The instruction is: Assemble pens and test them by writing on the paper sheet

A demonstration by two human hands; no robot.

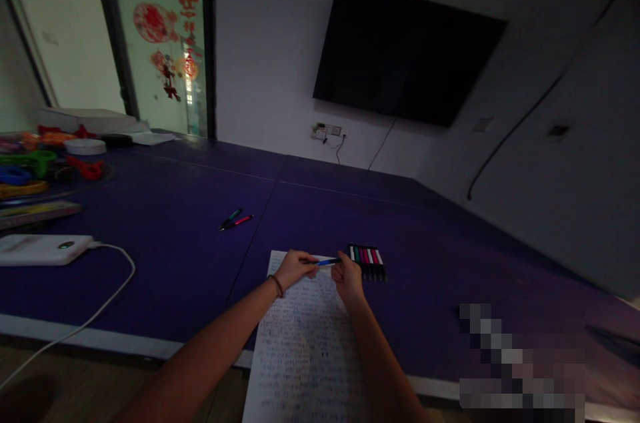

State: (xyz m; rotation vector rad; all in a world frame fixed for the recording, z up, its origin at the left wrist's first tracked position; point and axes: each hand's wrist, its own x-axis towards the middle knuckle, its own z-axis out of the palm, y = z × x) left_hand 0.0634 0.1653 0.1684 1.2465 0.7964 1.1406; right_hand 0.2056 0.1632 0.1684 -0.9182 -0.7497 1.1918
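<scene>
Pen (329, 262) spans both hands (296, 268) (349, 279); colourful items (36, 160) lie in a tray (106, 176).

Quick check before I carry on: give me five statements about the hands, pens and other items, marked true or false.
1. The left hand and right hand both grip one blue pen. True.
2. The row of pens lies left of the paper. False: the row of pens lies to the right of the paper.
3. A red pen and a dark pen lie left of the paper. True.
4. A dark band is on the right wrist. False: the dark band is on the left one.
5. A white cable runs from the white device. True.
</scene>
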